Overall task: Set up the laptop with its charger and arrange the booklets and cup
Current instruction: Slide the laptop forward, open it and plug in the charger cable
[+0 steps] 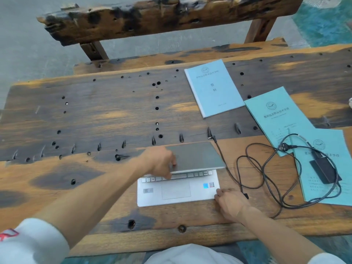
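A silver laptop (196,157) lies near the table's front edge, its lid partly raised over a white keyboard deck. My left hand (162,162) grips the lid's front left edge, thumb under it. My right hand (228,202) presses on the deck's front right corner. The black charger brick (323,170) rests on the nearest blue booklet (327,189) at the right, its cable (253,168) looping over the wood, with the barrel plug (211,138) lying loose beside the laptop's rear right corner. Two more blue booklets (215,88) (276,115) lie further back. A white object (350,102), barely showing, touches the right frame edge.
The table (95,115) is a rough, dark-stained wooden slab full of holes and notches. A wooden bench (152,18) stands behind it. My white-clothed lap sits at the table's front edge.
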### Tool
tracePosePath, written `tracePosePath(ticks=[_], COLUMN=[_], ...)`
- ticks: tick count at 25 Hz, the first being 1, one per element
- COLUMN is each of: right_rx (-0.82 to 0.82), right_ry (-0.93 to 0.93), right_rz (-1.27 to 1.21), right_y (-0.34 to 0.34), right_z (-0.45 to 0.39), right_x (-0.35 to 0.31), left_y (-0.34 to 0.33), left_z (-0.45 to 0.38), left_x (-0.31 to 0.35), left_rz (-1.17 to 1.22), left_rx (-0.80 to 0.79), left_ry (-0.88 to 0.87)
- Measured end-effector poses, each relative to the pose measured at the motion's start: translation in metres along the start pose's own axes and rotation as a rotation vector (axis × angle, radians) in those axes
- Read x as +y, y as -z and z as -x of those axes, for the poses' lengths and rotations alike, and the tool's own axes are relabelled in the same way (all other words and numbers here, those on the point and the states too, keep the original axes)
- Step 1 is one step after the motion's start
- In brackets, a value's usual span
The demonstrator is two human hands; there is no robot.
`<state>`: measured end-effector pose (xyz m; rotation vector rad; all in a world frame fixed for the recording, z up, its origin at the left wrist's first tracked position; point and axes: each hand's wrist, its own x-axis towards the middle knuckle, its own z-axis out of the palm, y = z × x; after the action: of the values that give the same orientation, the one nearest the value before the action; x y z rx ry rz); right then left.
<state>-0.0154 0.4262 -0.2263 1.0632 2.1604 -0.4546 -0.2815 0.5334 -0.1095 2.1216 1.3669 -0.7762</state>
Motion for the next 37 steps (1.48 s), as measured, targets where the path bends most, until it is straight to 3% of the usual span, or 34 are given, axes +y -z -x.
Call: tracePosePath(ticks=[4, 10, 18, 26, 28, 30, 34, 37], right_rx=[-0.066, -0.102, -0.097, 0.050, 0.114, 0.189, 0.349, 0.374], right_ry=[-0.005, 0.017, 0.047, 0.010, -0.028, -0.123, -0.361, -0.477], right_rz=[0.043, 0.098, 0.066, -0.266, -0.404, -0.500, -0.612, -0.733], right_y=[0.015, 0.018, 0.019, 0.016, 0.025, 0.028, 0.041, 0.046], right_z=[-0.008, -0.016, -0.018, -0.034, -0.040, -0.052, -0.069, -0.090], right_x=[0.002, 0.003, 0.012, 0.038, 0.047, 0.074, 0.112, 0.128], left_y=[0.053, 0.082, 0.066, -0.004, -0.028, -0.047, -0.058, -0.065], left_z=[-0.002, -0.028, -0.056, -0.066, -0.070, -0.092, -0.116, -0.143], left_x=[-0.028, -0.057, -0.063, -0.025, 0.001, 0.025, 0.050, 0.064], left_rz=[0.139, 0.184, 0.040, -0.103, -0.116, -0.168, -0.013, 0.072], left_rx=[0.113, 0.429, 0.669, 1.176, 1.140, 0.948, 0.447, 0.255], left_ry=[0.018, 0.111, 0.219, 0.231, 0.063, -0.065, 0.001, 0.024])
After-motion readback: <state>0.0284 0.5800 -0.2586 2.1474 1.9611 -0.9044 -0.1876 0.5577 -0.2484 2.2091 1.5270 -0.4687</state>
